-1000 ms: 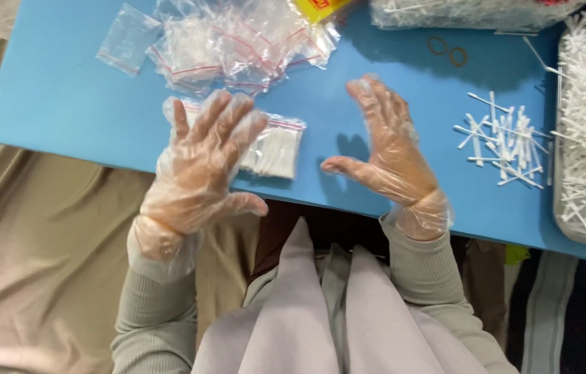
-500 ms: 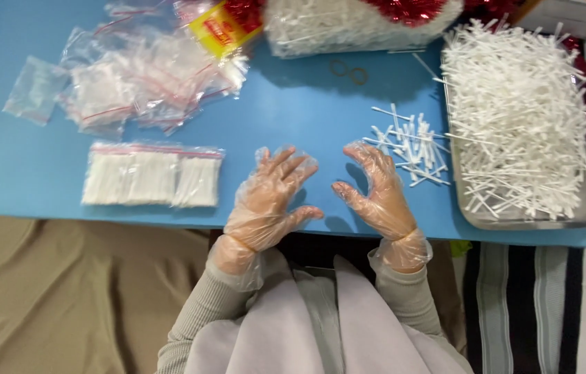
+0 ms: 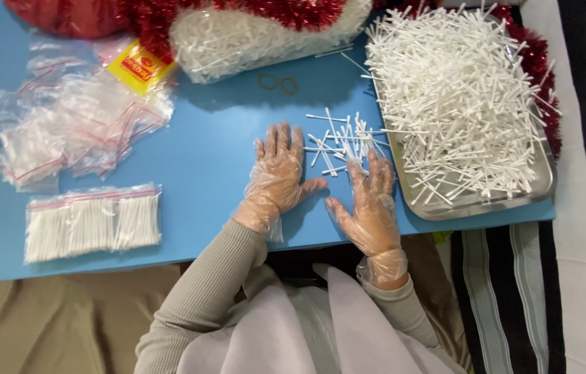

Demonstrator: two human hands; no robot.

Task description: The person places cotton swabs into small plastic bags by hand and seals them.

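Note:
Both my hands wear thin clear plastic gloves and lie flat, palms down, on the blue table (image 3: 210,149). My left hand (image 3: 277,176) has its fingers spread, fingertips just left of a small loose pile of white cotton swabs (image 3: 340,142). My right hand (image 3: 370,204) is open too, its fingertips touching the pile's lower edge. Neither hand holds anything. A metal tray (image 3: 476,201) heaped with white swabs stands just right of my right hand.
A filled clear bag of swabs (image 3: 92,223) lies at the left front. Several empty zip bags (image 3: 71,135) sit behind it. A big bag of swabs (image 3: 258,34) with red tinsel lies at the back, two rubber bands (image 3: 277,84) before it.
The view has shifted left and forward. Both hands have come down from the air onto the table and moved forward to the loose swab pile.

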